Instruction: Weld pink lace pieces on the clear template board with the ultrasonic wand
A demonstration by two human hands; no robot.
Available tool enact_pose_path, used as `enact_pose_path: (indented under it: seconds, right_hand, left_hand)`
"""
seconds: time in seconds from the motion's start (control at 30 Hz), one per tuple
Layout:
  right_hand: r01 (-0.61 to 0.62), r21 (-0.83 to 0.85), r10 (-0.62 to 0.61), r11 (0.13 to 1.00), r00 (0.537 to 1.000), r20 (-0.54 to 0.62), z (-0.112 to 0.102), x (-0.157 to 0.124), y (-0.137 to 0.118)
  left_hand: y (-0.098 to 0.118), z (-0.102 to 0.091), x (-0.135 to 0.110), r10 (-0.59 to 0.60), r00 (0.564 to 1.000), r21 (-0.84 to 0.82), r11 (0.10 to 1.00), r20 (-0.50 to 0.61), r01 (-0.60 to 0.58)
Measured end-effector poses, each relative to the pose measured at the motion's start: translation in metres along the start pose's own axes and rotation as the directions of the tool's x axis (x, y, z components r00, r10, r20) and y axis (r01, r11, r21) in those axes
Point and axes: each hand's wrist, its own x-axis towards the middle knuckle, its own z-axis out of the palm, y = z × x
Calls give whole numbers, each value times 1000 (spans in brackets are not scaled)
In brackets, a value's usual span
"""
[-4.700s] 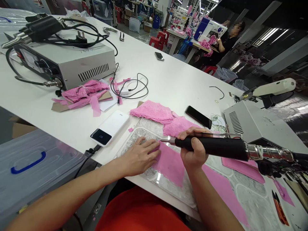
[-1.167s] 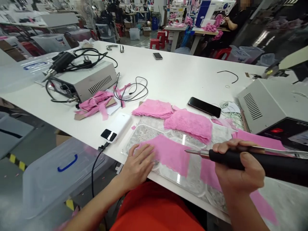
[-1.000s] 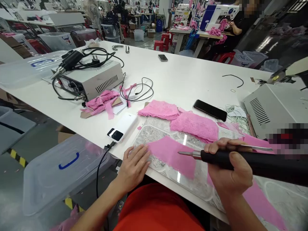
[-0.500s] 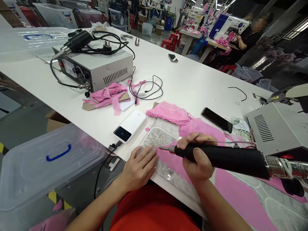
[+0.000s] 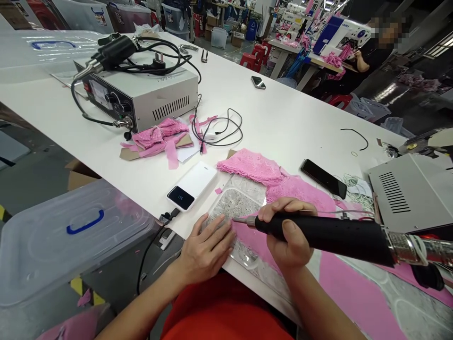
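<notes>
My right hand (image 5: 292, 231) is wrapped round a black pen-like power tool (image 5: 329, 233) with a metal tip, held nearly level and pointing left. The tip reaches the edge of a pink fabric piece (image 5: 253, 236), close to the fingertips of my left hand (image 5: 208, 245). That left hand lies flat, fingers stretched out, over the fabric's left end and a clear patterned plastic template (image 5: 233, 200). Whether the tip touches the cloth I cannot tell. Beyond them lie stacked pink lace pieces (image 5: 251, 167), and a larger pink panel (image 5: 354, 293) lies at the lower right.
A white power bank (image 5: 193, 185), a black phone (image 5: 323, 178) and a coiled cable (image 5: 221, 130) lie on the white table (image 5: 283, 123). Grey control boxes stand at left (image 5: 163, 94) and right (image 5: 406, 189). A lidded plastic bin (image 5: 71, 236) is below left. One person sits at a sewing machine (image 5: 341, 35).
The view has shifted slightly. The tool's tip has moved a little left against my left hand; both hands otherwise keep their places.
</notes>
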Motion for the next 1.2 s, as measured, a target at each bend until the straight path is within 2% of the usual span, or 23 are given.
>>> enact_pose_path:
  seconds: [0.57, 0.73, 0.9, 1.03, 1.2]
  right_hand:
    - [2, -55, -1, 998, 1000, 19, 0, 2, 2]
    - [36, -61, -41, 998, 996, -84, -9, 13, -7]
    - [-3, -73, -10, 997, 984, -176, -22, 17, -11]
    - [-5, -69, -5, 998, 990, -143, -23, 13, -7]
    - [14, -73, -22, 997, 993, -116, -20, 12, -5]
  left_hand:
    - [0, 0, 0, -5, 1000, -8, 1000, 1, 5]
    - [-1, -2, 0, -9, 1000, -37, 999, 9, 9]
    - [0, -3, 2, -14, 996, -3, 1000, 89, 14]
    - [0, -3, 3, -6, 983, 58, 998, 183, -5]
    - [0, -2, 3, -17, 987, 35, 999, 162, 11]
